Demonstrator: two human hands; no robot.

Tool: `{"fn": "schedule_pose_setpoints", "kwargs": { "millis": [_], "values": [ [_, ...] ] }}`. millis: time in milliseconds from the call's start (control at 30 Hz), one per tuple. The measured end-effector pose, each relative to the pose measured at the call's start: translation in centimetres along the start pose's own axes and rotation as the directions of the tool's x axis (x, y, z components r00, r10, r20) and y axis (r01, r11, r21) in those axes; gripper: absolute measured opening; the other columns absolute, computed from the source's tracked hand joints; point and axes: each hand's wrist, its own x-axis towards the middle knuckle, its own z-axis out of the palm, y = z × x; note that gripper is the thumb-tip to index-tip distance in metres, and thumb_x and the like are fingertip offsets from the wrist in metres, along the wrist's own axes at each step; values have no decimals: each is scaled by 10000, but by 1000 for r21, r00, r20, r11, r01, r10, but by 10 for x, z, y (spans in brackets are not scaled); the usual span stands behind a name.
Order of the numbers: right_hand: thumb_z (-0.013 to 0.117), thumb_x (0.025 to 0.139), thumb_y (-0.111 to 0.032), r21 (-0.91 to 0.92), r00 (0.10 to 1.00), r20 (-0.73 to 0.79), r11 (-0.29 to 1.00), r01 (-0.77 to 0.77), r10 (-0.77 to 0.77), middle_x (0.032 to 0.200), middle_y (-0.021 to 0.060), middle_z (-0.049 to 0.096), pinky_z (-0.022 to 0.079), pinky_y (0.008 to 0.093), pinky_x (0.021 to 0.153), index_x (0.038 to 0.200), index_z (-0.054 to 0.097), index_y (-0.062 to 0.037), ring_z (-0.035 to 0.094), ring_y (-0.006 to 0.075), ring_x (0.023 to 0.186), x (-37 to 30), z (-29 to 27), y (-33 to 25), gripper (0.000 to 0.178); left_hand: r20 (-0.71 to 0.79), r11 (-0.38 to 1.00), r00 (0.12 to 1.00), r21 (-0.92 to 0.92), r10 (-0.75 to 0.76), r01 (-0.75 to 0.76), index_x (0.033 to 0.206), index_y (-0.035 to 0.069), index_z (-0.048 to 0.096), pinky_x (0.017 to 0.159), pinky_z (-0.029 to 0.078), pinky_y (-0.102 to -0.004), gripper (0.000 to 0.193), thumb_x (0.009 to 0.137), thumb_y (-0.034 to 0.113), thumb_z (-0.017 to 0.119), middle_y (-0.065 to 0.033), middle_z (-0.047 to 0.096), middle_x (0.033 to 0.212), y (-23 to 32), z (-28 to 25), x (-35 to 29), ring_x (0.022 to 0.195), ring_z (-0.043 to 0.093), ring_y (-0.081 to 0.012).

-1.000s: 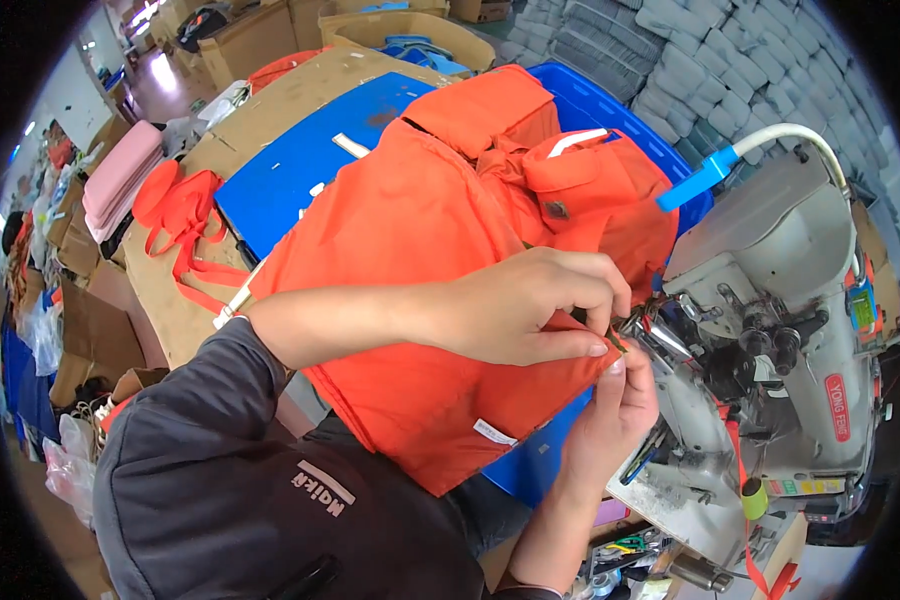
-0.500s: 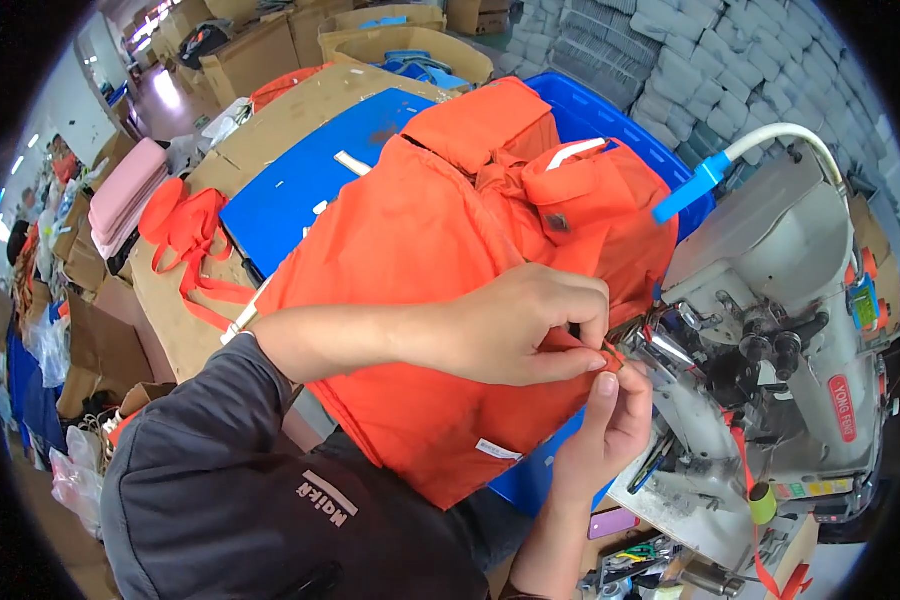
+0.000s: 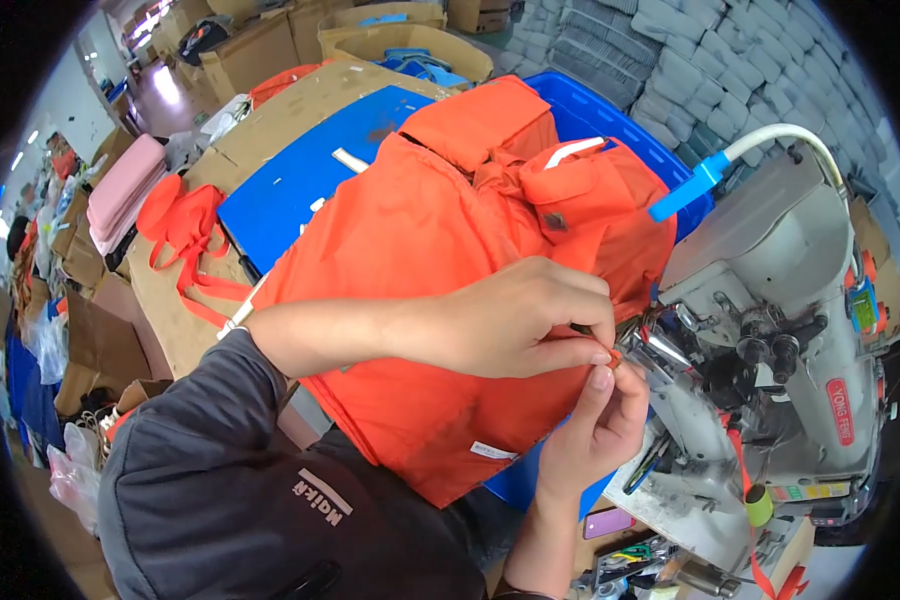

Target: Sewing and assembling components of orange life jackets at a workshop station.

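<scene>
pinches the right-hand edge of the orange cloth (image 3: 400, 230) with the left hand (image 3: 540, 315), pressing thumb against bent forefinger, and meets it there with the right hand (image 3: 602, 425), squeezing thumb and forefinger together on the same small bit of edge. cannot make out the exact fold or thread between the fingertips. holds the cloth up in front of the body, partly over the blue board (image 3: 300, 170), with the bulky far part against the blue crate (image 3: 610, 110) and the pinched edge just left of the grey sewing machine (image 3: 790, 215).

judging by looks, well along: seamed around the main panel, fitted with a flap at the far end and a pouch at the far right, and marked with a small white label (image 3: 492, 450) by the near edge. seems open to more handling only at the pinched edge; cannot tell how much is left there.

also to be seen on the left, on the brown table (image 3: 240, 155): loose orange straps (image 3: 185, 225), apart from the cloth. on the right, hanging by the machine: red tape (image 3: 740, 455), not joined to the cloth as far as shown.
</scene>
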Motion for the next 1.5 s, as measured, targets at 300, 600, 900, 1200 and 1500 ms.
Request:
{"fn": "schedule_pose_setpoints", "kwargs": {
  "millis": [300, 600, 900, 1200, 1500],
  "values": [
    [613, 934, -66, 80, 963, 15, 960, -270, 269, 811, -9, 578, 394, 167, 621, 914, 578, 15, 469, 26, 696, -3, -23, 16, 90, 80, 975, 992, -190, -98, 112, 865, -6, 630, 616, 459, -306, 122, 840, 98, 689, -80, 635, 787, -26, 20, 18, 715, 622, -172],
    [619, 940, -106, -80, 960, -64, 958, -276, 271, 781, 7, 634, 414, 170, 597, 907, 632, 24, 516, 25, 672, 12, -22, 44, 135, 236, 919, 936, -237, -260, 315, 836, -38, 666, 613, 454, -286, 207, 848, 168, 666, -103, 663, 738, -73, 37, 39, 682, 596, -109],
    [640, 930, -131, -135, 945, -87, 936, -324, 314, 778, 15, 643, 413, 176, 593, 895, 656, 39, 518, 35, 663, 23, -31, 46, 174, 301, 785, 790, -172, -533, 595, 838, -78, 674, 579, 468, -311, 263, 787, 181, 676, -141, 665, 721, -74, 48, 56, 656, 622, -166],
    [664, 911, -141, -34, 903, -98, 905, -424, 419, 573, -30, 549, 335, 182, 469, 836, 677, 18, 433, 17, 502, 34, -30, 44, 176, 400, 774, 741, -109, -540, 623, 857, -84, 664, 586, 448, -325, 278, 812, 184, 604, -130, 622, 671, -78, 36, 63, 642, 585, -165],
    [677, 900, -144, -6, 876, -110, 881, -473, 470, 557, -29, 527, 327, 193, 477, 782, 672, 18, 407, 24, 502, 40, -32, 40, 201, 372, 726, 716, -144, -590, 673, 806, -57, 656, 514, 382, -309, 225, 790, 162, 611, -61, 535, 606, -80, 41, 68, 574, 497, -134]
  ]
}}
